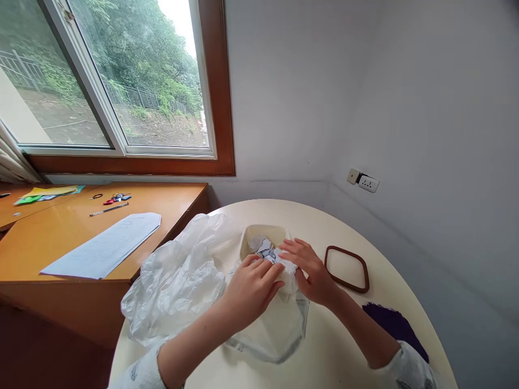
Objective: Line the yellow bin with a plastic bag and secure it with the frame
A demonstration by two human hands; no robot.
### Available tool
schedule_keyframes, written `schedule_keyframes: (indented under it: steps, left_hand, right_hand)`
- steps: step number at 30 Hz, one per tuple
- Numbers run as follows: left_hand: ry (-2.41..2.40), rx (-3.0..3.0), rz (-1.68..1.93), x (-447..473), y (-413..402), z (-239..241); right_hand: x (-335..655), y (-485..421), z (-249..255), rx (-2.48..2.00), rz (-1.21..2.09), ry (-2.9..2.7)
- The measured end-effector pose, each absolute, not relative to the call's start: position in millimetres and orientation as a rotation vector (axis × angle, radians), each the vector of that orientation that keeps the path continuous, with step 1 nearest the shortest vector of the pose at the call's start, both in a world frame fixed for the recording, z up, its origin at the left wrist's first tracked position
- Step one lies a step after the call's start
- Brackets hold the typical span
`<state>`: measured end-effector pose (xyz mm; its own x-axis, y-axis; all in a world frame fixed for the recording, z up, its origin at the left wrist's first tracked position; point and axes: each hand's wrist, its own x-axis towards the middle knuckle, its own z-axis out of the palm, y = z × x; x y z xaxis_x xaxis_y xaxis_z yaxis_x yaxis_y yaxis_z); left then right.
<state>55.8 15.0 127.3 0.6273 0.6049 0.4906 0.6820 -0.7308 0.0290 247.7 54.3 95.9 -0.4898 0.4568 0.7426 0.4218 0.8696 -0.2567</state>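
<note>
A cream bin (274,231) with rounded corners stands on the round table, lined with a thin clear plastic bag (297,324) whose loose edge spreads toward me. Crumpled pieces of printed paper (265,249) lie inside it. My left hand (255,283) is at the bin's near rim, its fingers bent over the bag and the thumb pointing right. My right hand (310,270) rests by the right rim, fingers stretched over the paper and thumb lower down. Both hands hide much of the near rim.
A large crumpled white plastic bag (174,286) covers the table's left side. To the right lie a brown rounded frame (367,273) and a dark purple cloth (391,327). A wooden desk (178,202) at left holds paper sheets (109,243), a pen (108,209) and keys (118,198).
</note>
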Motion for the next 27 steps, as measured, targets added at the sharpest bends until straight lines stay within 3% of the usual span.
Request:
schedule_keyframes:
  steps: [8, 20, 27]
  left_hand:
    - [-1.125, -2.644, -0.574, 54.9, 19.7, 119.3]
    - [-1.177, -2.858, -0.114, 55.6, 34.0, 153.8]
    - [-1.201, -2.914, -0.56, 30.7, 34.1, 162.3]
  right_hand:
    - [236.7, 38.6, 111.0, -0.813, -0.033, -2.357]
    - [231.8, 48.5, 157.5, -1.079, 0.01, -2.877]
    - [254.0, 36.3, 171.0, -0.953, 0.194, -2.537]
